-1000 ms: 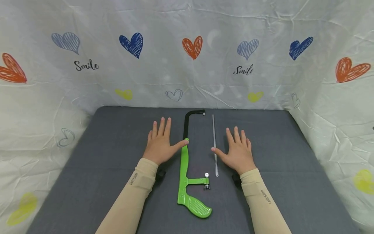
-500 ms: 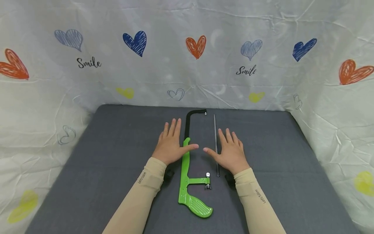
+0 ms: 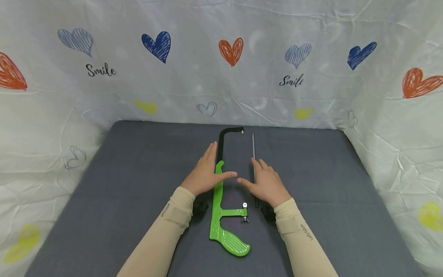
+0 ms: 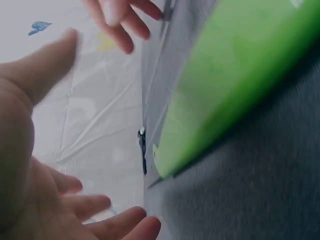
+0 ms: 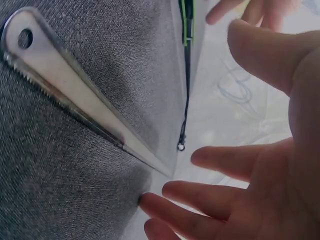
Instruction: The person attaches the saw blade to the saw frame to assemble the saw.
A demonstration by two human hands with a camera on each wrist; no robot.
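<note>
A hacksaw frame with a green handle (image 3: 216, 207) and a black bent bow (image 3: 220, 146) lies on the table. To its right lies a thin saw blade (image 3: 253, 144), partly hidden by the right hand; the right wrist view shows the toothed edge and end hole of this blade (image 5: 75, 85). My left hand (image 3: 205, 175) is over the upper part of the green handle, fingers extended, thumb pointing right. My right hand (image 3: 267, 184) is over the blade, its thumb toward the left one. Neither hand holds anything, and both wrist views show a gap to the tools.
A dark grey cloth covers the table (image 3: 332, 165). Behind and on both sides hangs a white curtain (image 3: 194, 77) printed with hearts and words. A metal wing nut (image 3: 245, 220) sits on the frame's short green arm.
Both hands have moved inward, the left toward the right over the hacksaw frame and the right toward the left over the blade. The fingers of each are less spread. The tools stay put.
</note>
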